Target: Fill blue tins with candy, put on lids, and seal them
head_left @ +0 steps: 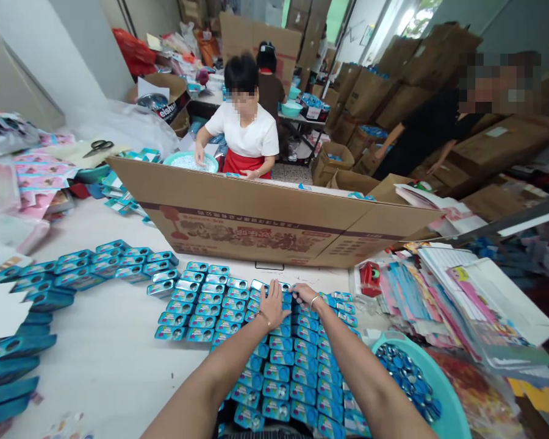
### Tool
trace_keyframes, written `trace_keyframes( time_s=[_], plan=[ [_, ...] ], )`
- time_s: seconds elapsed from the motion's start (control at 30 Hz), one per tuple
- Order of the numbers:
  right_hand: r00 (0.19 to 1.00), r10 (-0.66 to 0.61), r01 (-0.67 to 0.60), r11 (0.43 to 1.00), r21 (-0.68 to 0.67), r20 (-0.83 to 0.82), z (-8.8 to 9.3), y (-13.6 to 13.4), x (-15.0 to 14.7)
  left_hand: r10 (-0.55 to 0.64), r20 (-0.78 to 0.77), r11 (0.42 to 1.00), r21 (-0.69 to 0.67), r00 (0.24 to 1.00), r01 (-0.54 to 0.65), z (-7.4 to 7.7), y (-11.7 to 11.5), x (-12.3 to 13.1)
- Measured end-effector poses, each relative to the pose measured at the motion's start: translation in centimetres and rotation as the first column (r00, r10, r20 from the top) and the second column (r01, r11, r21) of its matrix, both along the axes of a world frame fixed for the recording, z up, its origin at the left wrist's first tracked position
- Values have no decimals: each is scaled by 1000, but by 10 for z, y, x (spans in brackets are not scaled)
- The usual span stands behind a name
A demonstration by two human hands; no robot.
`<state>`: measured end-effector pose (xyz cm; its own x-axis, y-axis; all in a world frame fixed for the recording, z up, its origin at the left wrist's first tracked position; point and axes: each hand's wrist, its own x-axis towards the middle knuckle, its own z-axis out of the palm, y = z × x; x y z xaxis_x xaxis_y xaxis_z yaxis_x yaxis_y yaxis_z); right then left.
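Note:
Rows of small blue boxes (pixel 279 372) with round openings or discs in their tops stand packed together before me. My left hand (pixel 273 306) lies on the far rows of boxes, fingers stretched and spread, holding nothing. Just to its right, my right hand (pixel 305 296) has thumb and fingers pinched together at the top of a box. Whatever is between those fingertips is too small to make out. On the right, a turquoise basin (pixel 457 405) holds many shiny blue round pieces (pixel 405 378).
An upright cardboard panel (pixel 256 235) spans the table behind the boxes. More blue boxes (pixel 114 262) line the left. Stacked printed sheets (pixel 494 305) and a red item (pixel 369 277) lie right. Scissors (pixel 98 147) rest far left. A co-worker (pixel 247 131) works beyond the panel.

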<state>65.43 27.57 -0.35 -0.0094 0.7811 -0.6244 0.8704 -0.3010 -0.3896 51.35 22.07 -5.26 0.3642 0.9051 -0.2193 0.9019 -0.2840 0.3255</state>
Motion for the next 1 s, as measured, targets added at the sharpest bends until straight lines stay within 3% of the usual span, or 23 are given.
trace_keyframes(
  time_s=[0.13,0.3,0.53,0.73,1.0],
  plan=[
    [999,16,-15,1000,-24,47,-5,11,-13,-57,-40,998,-35,998,56,-6,5,-5],
    [972,82,-71,996,-60,219,-7,35,-27,-74,-82,997,-18,994,73,-15,3,-5],
    [919,242,-152,946,-285,313,-16,65,-36,-72,-36,997,32,997,73,-30,1,-6],
    [910,198,-114,964,-239,365,-16,58,-36,-54,-36,998,-14,998,54,-17,2,-5],
    [919,131,-94,989,-114,372,-8,58,-36,-115,-48,993,-35,992,114,-1,8,-13]
  ],
)
